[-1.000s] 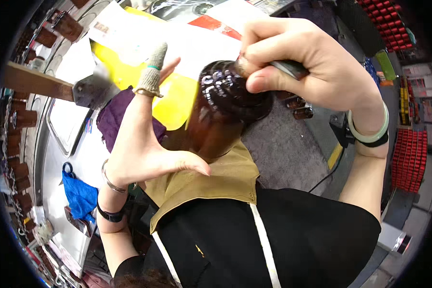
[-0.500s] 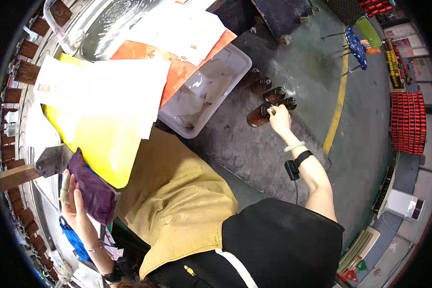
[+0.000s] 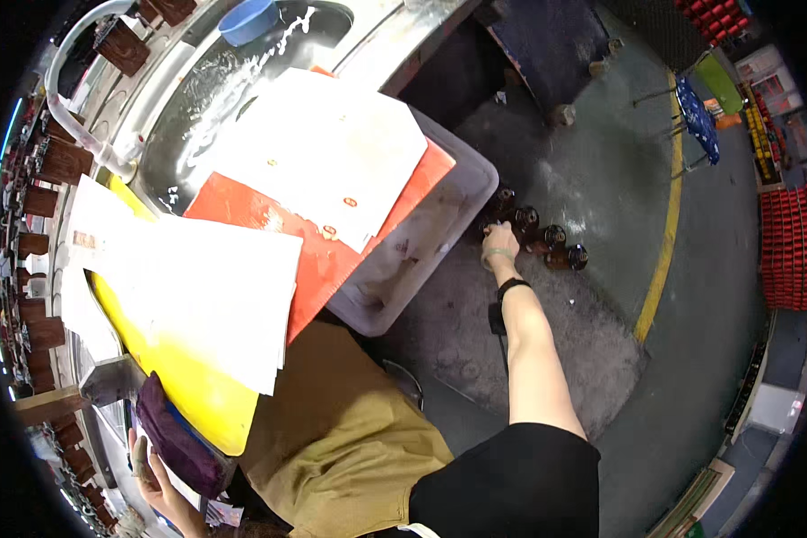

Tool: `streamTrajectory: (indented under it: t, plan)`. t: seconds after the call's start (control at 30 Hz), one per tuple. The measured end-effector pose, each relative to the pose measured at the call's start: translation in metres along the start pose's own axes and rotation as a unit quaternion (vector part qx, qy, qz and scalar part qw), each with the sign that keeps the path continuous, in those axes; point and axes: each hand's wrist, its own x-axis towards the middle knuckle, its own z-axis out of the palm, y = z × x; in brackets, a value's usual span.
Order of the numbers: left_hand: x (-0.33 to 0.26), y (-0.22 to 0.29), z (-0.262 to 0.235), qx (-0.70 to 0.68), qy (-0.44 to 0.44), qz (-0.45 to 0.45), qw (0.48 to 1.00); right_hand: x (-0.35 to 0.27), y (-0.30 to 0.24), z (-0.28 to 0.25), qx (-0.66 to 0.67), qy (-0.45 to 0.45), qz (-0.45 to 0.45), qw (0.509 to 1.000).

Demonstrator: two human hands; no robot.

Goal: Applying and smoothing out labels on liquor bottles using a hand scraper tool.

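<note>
My right hand [image 3: 500, 244] reaches down among brown bottles [image 3: 547, 240] on the floor at two o'clock; grip hidden. My left hand [image 3: 152, 475] clutches purple cloth [image 3: 175, 439]. Grey tub [image 3: 421, 260] looks empty.

Open floor right of the grey tub, clutter to its left

The grey plastic tub [image 3: 439, 235] walls off the left side of the row of brown glass bottles [image 3: 540, 240] on the floor just beside it; the right hand [image 3: 500, 247] rests on the bottle nearest the tub. Right of the tub the dark concrete floor [image 3: 592, 188] is open as far as the yellow painted line [image 3: 662, 242]. Over the tub's far-left rim lie white paper sheets [image 3: 332, 148] on an orange board [image 3: 332, 260], covering that side.
</note>
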Motion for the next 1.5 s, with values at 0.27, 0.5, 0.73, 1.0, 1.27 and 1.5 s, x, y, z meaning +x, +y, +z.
streamTrajectory:
  t: [0.27,0.5,0.73,1.0,1.27,1.5]
  plan:
    - [0.002,0.031,-0.001,-0.013,0.008,-0.053,0.998,-0.015,-0.022,0.019,0.021,-0.050,0.080,0.995]
    - [0.014,0.011,-0.009,0.009,0.021,0.057,0.998,-0.016,-0.013,0.006,0.146,-0.006,0.147,0.978]
    - [0.006,-0.007,-0.031,-0.116,0.070,0.022,0.991,-0.106,0.003,-0.045,0.179,0.049,-0.057,0.981]
    - [0.024,-0.080,-0.052,-0.242,0.115,0.056,0.962,-0.210,-0.061,-0.178,0.278,0.118,-0.231,0.925]
    - [0.042,-0.116,-0.088,-0.260,0.159,0.024,0.952,-0.297,-0.199,-0.294,0.293,0.165,-0.383,0.860]
    - [0.081,-0.124,-0.106,-0.290,0.165,0.050,0.941,-0.338,-0.285,-0.321,0.313,0.130,-0.508,0.792]
